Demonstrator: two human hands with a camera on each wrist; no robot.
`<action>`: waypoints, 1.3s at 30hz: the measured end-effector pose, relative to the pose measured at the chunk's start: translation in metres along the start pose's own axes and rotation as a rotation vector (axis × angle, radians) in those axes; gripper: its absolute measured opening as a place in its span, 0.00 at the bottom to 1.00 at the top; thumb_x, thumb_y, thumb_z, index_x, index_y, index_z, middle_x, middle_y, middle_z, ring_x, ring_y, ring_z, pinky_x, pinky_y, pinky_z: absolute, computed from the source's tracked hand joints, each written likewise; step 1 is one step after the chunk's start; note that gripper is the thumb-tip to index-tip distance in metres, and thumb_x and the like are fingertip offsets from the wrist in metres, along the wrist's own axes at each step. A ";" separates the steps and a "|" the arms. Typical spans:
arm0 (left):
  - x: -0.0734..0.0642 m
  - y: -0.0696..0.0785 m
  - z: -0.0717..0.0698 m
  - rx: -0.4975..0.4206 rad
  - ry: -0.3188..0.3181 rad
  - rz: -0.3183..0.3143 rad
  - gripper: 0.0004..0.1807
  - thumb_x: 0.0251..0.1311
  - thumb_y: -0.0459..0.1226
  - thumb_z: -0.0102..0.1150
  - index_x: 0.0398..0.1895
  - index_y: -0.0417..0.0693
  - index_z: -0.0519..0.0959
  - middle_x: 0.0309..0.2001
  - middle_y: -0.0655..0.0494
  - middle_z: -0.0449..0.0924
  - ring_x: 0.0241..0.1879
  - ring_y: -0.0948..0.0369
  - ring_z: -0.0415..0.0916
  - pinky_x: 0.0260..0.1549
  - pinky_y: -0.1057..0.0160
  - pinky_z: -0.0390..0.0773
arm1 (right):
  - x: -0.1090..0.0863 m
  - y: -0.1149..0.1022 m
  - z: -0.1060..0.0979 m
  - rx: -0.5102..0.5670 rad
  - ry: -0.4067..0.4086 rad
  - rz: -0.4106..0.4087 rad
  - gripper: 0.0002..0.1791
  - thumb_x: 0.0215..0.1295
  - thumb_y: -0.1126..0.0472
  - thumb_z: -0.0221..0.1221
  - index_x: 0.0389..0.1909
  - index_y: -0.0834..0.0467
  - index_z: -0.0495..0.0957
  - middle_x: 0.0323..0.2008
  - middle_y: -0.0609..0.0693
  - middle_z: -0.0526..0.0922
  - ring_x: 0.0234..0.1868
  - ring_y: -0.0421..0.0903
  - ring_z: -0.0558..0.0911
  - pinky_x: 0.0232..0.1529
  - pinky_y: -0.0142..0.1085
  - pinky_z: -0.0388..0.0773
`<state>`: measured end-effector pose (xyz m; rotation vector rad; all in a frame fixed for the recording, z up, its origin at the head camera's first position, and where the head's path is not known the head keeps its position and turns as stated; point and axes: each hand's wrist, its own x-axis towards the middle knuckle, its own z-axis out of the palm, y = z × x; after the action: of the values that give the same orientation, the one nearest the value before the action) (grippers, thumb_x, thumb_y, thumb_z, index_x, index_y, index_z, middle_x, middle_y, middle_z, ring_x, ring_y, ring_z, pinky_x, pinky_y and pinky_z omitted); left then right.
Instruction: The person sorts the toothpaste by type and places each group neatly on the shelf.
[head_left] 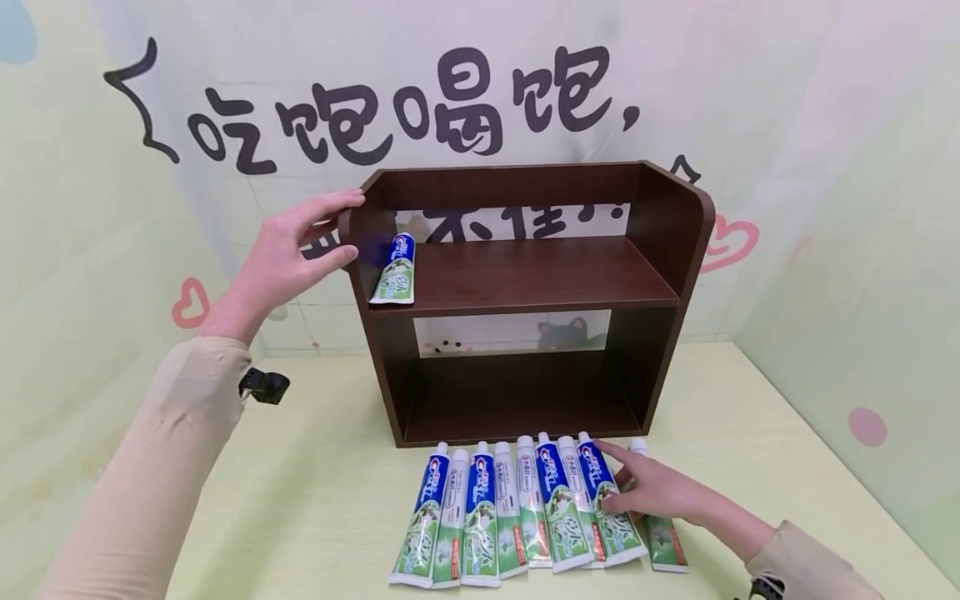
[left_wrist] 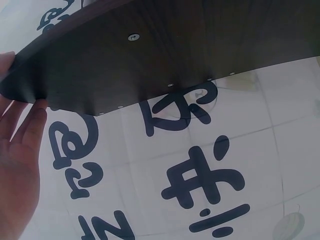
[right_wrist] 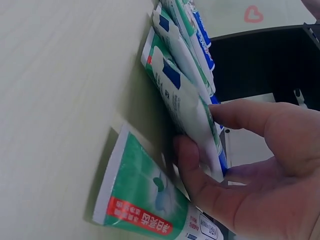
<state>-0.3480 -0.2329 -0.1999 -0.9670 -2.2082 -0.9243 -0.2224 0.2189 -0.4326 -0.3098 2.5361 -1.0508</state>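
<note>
A dark brown two-tier shelf [head_left: 525, 275] stands upright on the table. My left hand [head_left: 288, 250] grips the front edge of its left side panel, with fingers and thumb on either face in the left wrist view. One Crest toothpaste tube [head_left: 397, 271] leans against that panel on the upper tier. In front of the shelf, blue-and-green and white-and-green toothpaste tubes [head_left: 480, 525] lie in a row. Near the row's right end, my right hand [head_left: 656, 492] pinches a blue-and-green toothpaste tube [right_wrist: 185, 105] between thumb and fingers. A white-and-green tube [right_wrist: 145, 185] lies just beside that hand.
The pale table [head_left: 300, 500] stretches around the shelf. Behind it rises a light wall [head_left: 465, 25] with large black lettering, and further walls flank the table. The lower tier [head_left: 525, 396] lies below the upper board.
</note>
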 end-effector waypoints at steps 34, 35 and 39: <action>0.001 0.003 -0.002 0.024 -0.007 -0.006 0.32 0.57 0.28 0.66 0.67 0.53 0.74 0.67 0.52 0.74 0.59 0.77 0.71 0.62 0.75 0.75 | 0.001 0.007 -0.002 0.257 -0.065 0.018 0.53 0.59 0.60 0.68 0.78 0.59 0.44 0.34 0.53 0.82 0.30 0.45 0.79 0.31 0.36 0.84; 0.001 0.003 -0.003 0.025 -0.006 -0.005 0.32 0.57 0.28 0.66 0.67 0.53 0.74 0.67 0.52 0.74 0.59 0.77 0.71 0.62 0.75 0.75 | 0.002 0.008 -0.002 0.274 -0.068 0.015 0.53 0.59 0.60 0.68 0.78 0.59 0.43 0.34 0.53 0.82 0.31 0.45 0.79 0.31 0.36 0.83; 0.001 0.003 -0.003 0.028 -0.013 0.000 0.32 0.57 0.28 0.66 0.66 0.52 0.74 0.67 0.51 0.74 0.59 0.77 0.71 0.62 0.73 0.76 | 0.003 0.009 -0.004 0.341 -0.088 -0.007 0.53 0.61 0.60 0.67 0.78 0.58 0.41 0.35 0.51 0.83 0.32 0.44 0.79 0.31 0.34 0.82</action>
<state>-0.3460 -0.2336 -0.1962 -0.9625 -2.2265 -0.8870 -0.2275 0.2266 -0.4379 -0.2622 2.2298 -1.4124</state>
